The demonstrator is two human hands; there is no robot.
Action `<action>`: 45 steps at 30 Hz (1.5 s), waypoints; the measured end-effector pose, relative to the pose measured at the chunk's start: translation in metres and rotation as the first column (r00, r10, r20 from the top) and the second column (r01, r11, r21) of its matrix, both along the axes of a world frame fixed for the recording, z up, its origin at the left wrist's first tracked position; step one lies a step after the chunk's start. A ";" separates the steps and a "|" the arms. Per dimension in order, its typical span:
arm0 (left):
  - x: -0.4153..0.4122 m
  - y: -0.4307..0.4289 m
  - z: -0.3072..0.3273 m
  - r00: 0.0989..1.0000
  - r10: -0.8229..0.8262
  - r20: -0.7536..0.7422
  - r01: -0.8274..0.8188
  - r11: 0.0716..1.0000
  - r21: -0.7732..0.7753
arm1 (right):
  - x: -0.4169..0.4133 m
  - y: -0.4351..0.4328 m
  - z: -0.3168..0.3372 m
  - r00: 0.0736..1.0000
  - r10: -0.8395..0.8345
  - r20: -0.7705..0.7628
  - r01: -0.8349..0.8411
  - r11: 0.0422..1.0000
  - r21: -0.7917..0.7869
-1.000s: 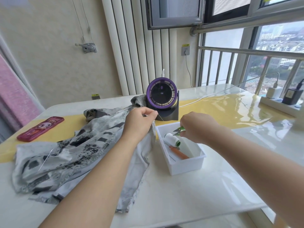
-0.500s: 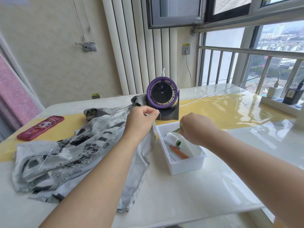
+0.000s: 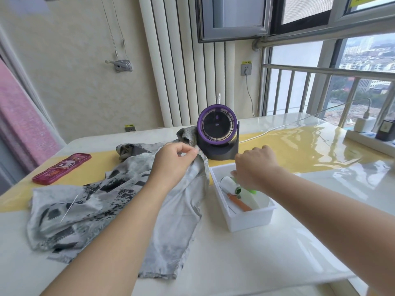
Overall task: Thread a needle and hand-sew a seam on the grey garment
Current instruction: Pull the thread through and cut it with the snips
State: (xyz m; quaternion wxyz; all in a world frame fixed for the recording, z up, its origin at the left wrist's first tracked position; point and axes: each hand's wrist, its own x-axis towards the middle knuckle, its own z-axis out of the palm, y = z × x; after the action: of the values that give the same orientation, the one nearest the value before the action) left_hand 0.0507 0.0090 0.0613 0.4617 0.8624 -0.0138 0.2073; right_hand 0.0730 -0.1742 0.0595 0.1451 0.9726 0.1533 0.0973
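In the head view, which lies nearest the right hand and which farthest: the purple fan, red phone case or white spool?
1. White spool, in the tray under the right hand.
2. Purple fan, just behind it.
3. Red phone case, far left.

It was a home, most likely a closed balcony of a high flat. Big windows (image 3: 299,9) with a metal railing (image 3: 320,71) looked down on city roofs (image 3: 367,59). A hand crank (image 3: 122,65) with thin cables was fixed on the wall (image 3: 70,82). A small fan (image 3: 217,124) and a power strip (image 3: 363,143) stood on the glossy tabletop (image 3: 277,257).
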 end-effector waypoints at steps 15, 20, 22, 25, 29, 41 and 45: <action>-0.014 0.051 -0.007 0.997 0.076 -0.034 -0.068 0.979 0.194 | 0.047 0.093 -0.002 0.944 0.202 -0.259 -0.204 0.979 0.021; -0.017 0.069 -0.013 0.992 0.101 -0.070 -0.085 0.976 0.201 | 0.050 0.101 -0.009 0.951 0.141 -0.276 -0.162 0.985 -0.055; -0.020 0.078 -0.015 0.991 0.074 -0.109 -0.047 0.970 0.238 | 0.050 0.100 -0.003 0.945 0.171 -0.277 -0.160 0.985 0.061; -0.032 0.093 -0.016 0.970 -0.046 -0.240 0.113 0.956 0.272 | 0.040 0.096 0.019 0.893 0.269 -0.360 -0.209 0.958 0.196; -0.056 0.112 -0.018 0.895 -0.110 -0.432 0.283 0.889 0.360 | 0.010 0.092 0.041 0.788 0.390 -0.476 -0.214 0.899 0.383; -0.088 0.122 -0.019 0.886 0.201 -0.418 0.226 0.601 0.767 | -0.005 0.120 -0.011 0.823 0.369 -0.431 -0.090 0.835 0.543; -0.084 0.115 -0.020 0.914 0.296 -0.277 0.103 0.491 0.865 | 0.007 0.117 -0.025 0.926 0.270 -0.264 -0.105 0.855 0.508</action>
State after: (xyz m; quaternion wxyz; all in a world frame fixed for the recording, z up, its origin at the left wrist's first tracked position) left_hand -0.0334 0.1243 0.0416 -0.0535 0.9980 0.0259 0.0219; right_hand 0.0795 -0.0570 0.0348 -0.1406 0.9602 0.2409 -0.0154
